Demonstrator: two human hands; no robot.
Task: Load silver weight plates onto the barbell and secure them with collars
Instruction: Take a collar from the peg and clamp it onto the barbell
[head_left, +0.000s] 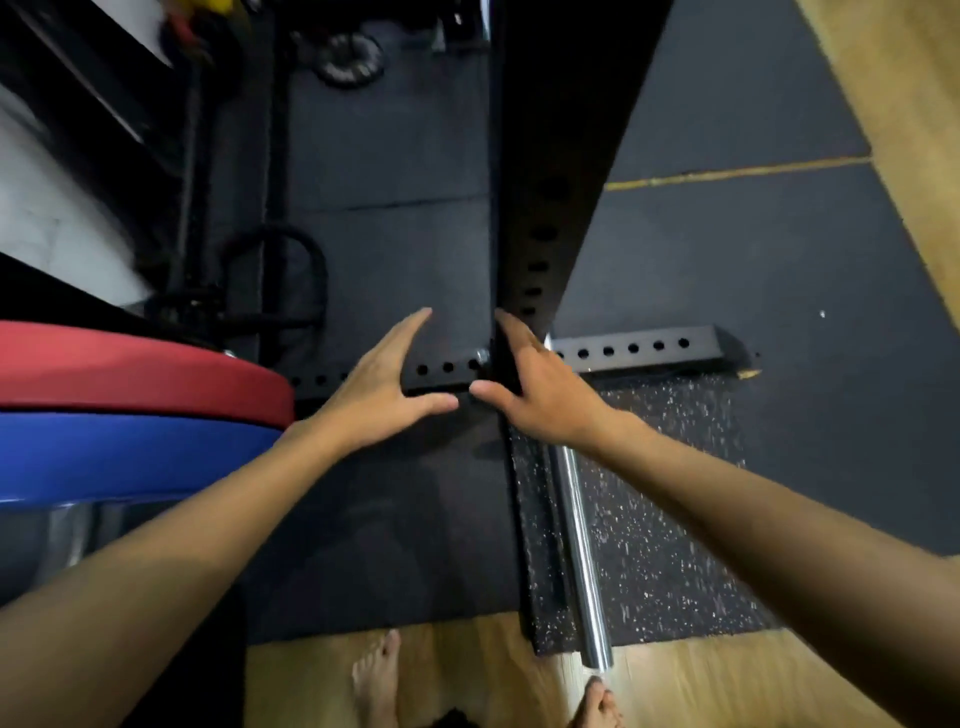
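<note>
Barbell sleeve (582, 551), bare chrome, lies on the speckled mat (670, 519) just right of the black rack upright (540, 218). Both hands hover empty in front of that upright: left hand (382, 387) and right hand (540, 387) spread, fingers extended, thumbs nearly meeting. No silver plate or collar is identifiable; red plate (130, 371) and blue plate (119, 454) sit left of the upright. Likely next: fetch 1 plate, gripping its rim 2-handed. No writing is legible.
</note>
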